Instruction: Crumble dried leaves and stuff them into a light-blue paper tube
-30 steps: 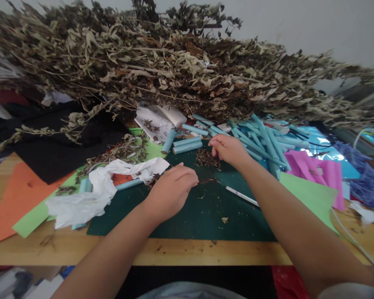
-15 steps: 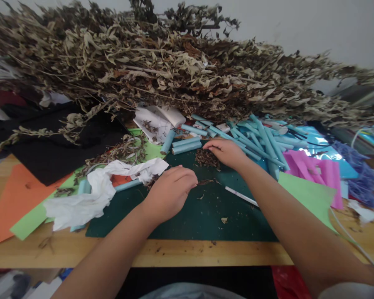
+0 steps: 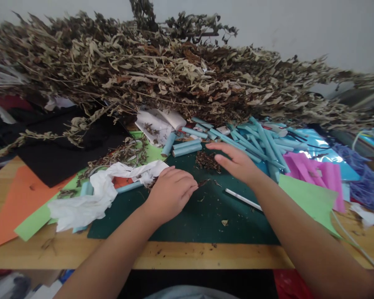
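Here's your right grip (image 3: 237,162), released, thumb and fingers parted at the heap (image 3: 207,161) of leaf crumbs; whether the thumb touches it, you can't tell from here. Over to your left grip (image 3: 172,192): fingers curled, tips right at the end of a twig (image 3: 209,181), though whether they pinch it can't be told. Heap and twig both lie on the green mat (image 3: 187,226), the heap beyond the twig. A white stick (image 3: 243,199) lies aslant near your right wrist, and crumpled tissue (image 3: 99,199) trails up just beside your left knuckles. Just behind the heap, two short blue tubes (image 3: 187,150) lie side by side; right of them, a jumbled pile of longer tubes (image 3: 264,143). Farther right come a green sheet (image 3: 308,199) and pink paper (image 3: 329,172). Out left, a black sheet (image 3: 62,145) overlaps an orange one on the desk (image 3: 180,254). Dried plants (image 3: 187,79) bank up across the back.
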{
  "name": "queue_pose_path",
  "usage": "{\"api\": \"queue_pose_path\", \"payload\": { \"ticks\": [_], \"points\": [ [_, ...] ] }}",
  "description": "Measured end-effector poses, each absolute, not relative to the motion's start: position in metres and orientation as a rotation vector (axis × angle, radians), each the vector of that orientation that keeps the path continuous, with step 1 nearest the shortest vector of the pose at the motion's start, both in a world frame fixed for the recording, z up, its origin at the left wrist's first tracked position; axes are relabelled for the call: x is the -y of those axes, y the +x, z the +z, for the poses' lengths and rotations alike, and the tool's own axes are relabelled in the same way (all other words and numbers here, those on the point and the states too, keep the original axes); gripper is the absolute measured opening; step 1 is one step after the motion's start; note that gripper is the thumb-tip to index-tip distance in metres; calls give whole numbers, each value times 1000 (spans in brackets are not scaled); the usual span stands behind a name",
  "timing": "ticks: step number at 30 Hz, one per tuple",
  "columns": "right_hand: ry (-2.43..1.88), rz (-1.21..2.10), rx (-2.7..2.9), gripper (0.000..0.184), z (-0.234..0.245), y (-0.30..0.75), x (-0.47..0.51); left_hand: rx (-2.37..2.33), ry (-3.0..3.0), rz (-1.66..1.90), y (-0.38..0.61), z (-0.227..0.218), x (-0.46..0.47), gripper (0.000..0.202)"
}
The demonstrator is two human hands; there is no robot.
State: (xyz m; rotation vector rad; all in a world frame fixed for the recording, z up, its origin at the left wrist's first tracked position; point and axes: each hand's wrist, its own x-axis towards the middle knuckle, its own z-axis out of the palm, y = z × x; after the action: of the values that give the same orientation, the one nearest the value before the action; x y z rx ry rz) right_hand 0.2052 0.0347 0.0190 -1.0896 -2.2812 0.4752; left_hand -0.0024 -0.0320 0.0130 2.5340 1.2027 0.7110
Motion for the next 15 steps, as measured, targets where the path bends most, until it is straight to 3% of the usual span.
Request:
{"api": "queue_pose_path", "payload": {
  "ticks": [3, 8, 15],
  "points": [
    [-875, 313, 2647, 48, 35, 193, -5, -1185, 2560, 650, -2, 15, 35, 17],
    [-876, -120, 2958, 23, 41, 173, 23, -1106, 2627, 571, -1, 17, 39, 16],
    [-708, -223, 2975, 31, 34, 190, 34, -921, 2620, 502, 1, 23, 44, 16]
  ]
}}
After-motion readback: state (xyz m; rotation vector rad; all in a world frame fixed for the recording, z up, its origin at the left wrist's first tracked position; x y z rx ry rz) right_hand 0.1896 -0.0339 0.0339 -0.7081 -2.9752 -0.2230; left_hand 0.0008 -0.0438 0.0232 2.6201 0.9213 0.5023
